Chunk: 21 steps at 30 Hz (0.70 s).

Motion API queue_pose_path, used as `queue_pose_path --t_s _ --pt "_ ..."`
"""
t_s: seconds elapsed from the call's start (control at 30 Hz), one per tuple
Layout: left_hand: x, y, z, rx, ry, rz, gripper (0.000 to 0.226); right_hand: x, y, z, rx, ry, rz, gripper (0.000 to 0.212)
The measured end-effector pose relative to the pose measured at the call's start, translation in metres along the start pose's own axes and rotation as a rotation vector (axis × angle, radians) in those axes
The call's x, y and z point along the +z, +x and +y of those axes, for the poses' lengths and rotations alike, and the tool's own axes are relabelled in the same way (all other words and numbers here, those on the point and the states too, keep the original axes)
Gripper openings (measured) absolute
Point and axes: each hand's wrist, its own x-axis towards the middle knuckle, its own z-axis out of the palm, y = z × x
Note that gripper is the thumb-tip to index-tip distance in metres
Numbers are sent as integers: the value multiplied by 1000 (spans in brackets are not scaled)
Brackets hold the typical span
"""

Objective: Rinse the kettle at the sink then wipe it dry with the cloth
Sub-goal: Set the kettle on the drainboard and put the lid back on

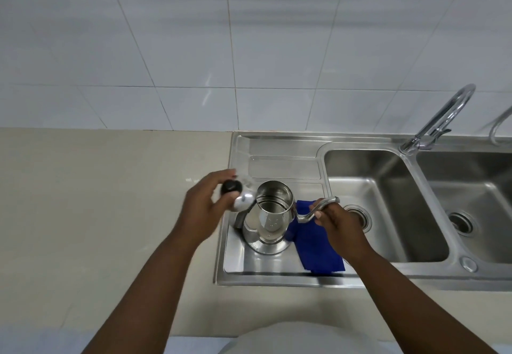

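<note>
Two bare hands are at work over the steel draining board point(277, 267) left of the sink point(388, 215). At the board's middle stands the kettle point(270, 215), upright with its mouth open and its inside shining. Clamped around the kettle's curved metal handle point(318, 209) is the right hand point(339, 226), on the side toward the sink. Held in the left hand point(205, 207), fingers closed around it, is the kettle's lid point(238, 195), a steel dome with a black knob, hanging just beside the kettle's rim over the board's left edge. Beneath the handle, a blue cloth point(315, 245) lies flat, reaching the board's front right corner. Behind the sink's far edge rises a tap point(440, 121).
</note>
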Motion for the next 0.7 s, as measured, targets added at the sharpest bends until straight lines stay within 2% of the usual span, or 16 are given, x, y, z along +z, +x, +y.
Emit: queue_pose_path --t_s 0.07,0.2,0.37,0.7 --pt "22 9 22 24 -10 -103 38 0 -1 -1 -3 2 0 19" --pt "55 21 37 30 113 -233 39 -1 -1 -2 -8 20 0 18" --pt "64 25 34 -52 161 -254 40 0 -2 0 -8 17 3 18" --pt "55 34 36 -14 238 -343 36 2 -1 -2 -27 -36 12 21"
